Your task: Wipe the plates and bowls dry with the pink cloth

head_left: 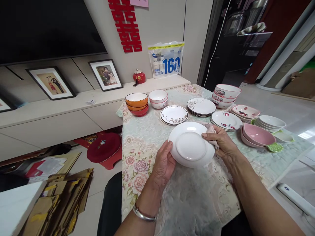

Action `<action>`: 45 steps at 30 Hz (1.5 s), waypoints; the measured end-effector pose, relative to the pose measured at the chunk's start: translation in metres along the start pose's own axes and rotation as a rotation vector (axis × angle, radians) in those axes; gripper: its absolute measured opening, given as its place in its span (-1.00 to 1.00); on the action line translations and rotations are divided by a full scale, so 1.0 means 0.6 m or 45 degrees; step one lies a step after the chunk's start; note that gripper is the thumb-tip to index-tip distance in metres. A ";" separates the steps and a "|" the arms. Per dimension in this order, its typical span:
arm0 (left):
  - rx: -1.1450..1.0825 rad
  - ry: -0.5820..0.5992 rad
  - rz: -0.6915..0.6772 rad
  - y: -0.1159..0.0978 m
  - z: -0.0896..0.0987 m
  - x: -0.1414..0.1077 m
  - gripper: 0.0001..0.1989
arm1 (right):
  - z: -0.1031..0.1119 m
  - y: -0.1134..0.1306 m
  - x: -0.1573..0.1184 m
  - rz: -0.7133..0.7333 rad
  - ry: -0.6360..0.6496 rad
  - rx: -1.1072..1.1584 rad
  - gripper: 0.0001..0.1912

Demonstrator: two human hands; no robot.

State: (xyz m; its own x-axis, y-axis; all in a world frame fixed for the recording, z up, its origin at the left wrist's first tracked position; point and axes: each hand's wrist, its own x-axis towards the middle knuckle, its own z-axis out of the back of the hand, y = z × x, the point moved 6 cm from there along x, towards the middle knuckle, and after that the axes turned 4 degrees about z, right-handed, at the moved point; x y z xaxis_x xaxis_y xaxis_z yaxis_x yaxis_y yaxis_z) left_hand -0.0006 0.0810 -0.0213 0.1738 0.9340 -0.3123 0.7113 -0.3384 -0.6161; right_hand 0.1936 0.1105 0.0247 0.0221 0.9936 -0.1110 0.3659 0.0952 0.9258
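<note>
A white plate is held up over the table, its underside with the raised foot ring facing me. My left hand grips its left edge, thumb on the underside. At the right edge, my right hand pinches the rim with a pale pink cloth bunched in the fingers. Just beyond lie two small stacks: brown-patterned plates and red-flowered plates. Behind them is a stack of dark-rimmed plates.
Orange bowls and white bowls stand at the back left; taller bowls at the back right. Pink leaf-handled bowls and small white bowls sit right. A red stool and flattened cardboard are left of the floral-covered table.
</note>
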 end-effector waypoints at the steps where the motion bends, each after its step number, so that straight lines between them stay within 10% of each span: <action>1: -0.004 0.037 0.050 0.004 -0.002 -0.002 -0.61 | -0.002 -0.006 0.001 -0.038 0.027 0.020 -0.38; 7: -0.024 0.089 0.152 0.019 -0.006 -0.007 -0.47 | 0.008 -0.037 0.016 -0.033 -0.052 -0.132 -0.49; 14: -0.009 -0.078 0.164 0.026 0.014 0.000 -0.45 | 0.045 0.013 0.013 0.706 -0.547 -1.172 -0.65; 29: -0.017 -0.014 0.203 0.022 0.003 -0.007 -0.32 | -0.124 -0.045 -0.050 0.888 0.589 -1.599 -0.71; 39: 0.031 -0.023 0.194 0.021 -0.002 -0.008 -0.34 | -0.044 -0.031 0.012 0.857 0.025 -1.842 -0.69; 45: 0.033 0.008 0.212 0.029 -0.004 -0.010 -0.55 | -0.142 -0.041 -0.044 1.057 0.540 -1.759 -0.72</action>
State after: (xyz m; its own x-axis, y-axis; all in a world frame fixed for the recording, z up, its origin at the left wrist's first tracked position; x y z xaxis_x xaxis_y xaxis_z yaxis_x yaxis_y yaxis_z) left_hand 0.0124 0.0698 -0.0286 0.2920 0.8653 -0.4075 0.6544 -0.4914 -0.5747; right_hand 0.1046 0.0872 0.0359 -0.5451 0.7214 0.4272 -0.6635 -0.6827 0.3062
